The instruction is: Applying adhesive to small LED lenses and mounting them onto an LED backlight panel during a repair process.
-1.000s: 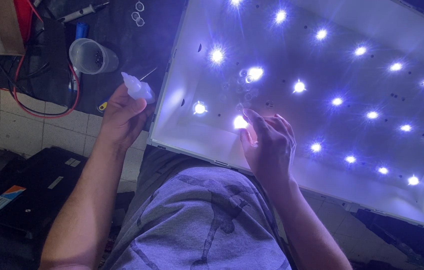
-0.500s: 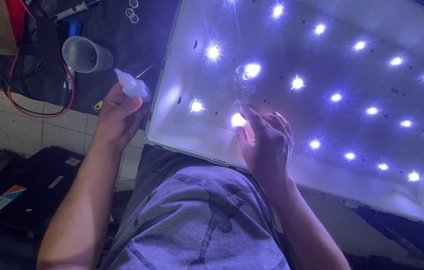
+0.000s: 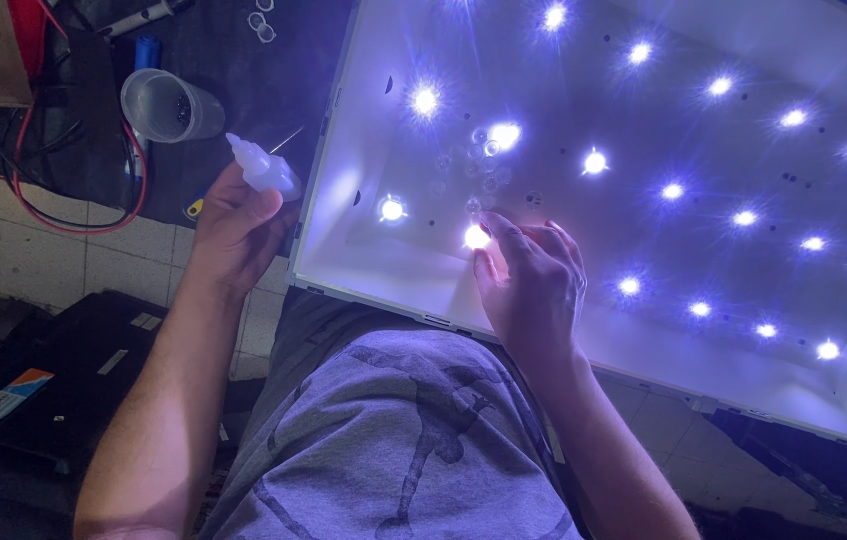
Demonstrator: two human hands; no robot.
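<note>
A large white backlight panel (image 3: 643, 350) lies tilted before me, with several lit LED points across it. My right hand (image 3: 533, 275) rests on the panel's near part, fingertips pinched at one bright LED (image 3: 476, 237); whether a small lens is between them I cannot tell. Several small clear lenses (image 3: 483, 150) lie loose on the panel beside another lit LED. My left hand (image 3: 238, 225) hovers off the panel's left edge and grips a small white squeeze bottle (image 3: 263, 168), nozzle pointing up-left.
A clear plastic cup (image 3: 165, 105) lies on the dark mat at upper left, beside red and black cables (image 3: 93, 215). A screwdriver (image 3: 198, 205) lies under my left hand. A black case (image 3: 53, 370) sits on the tiled floor at lower left. My grey shirt fills the bottom centre.
The view has shifted slightly; my left hand with the bottle stays beside the panel edge. My right hand's fingertips stay at the same LED, barely moving.
</note>
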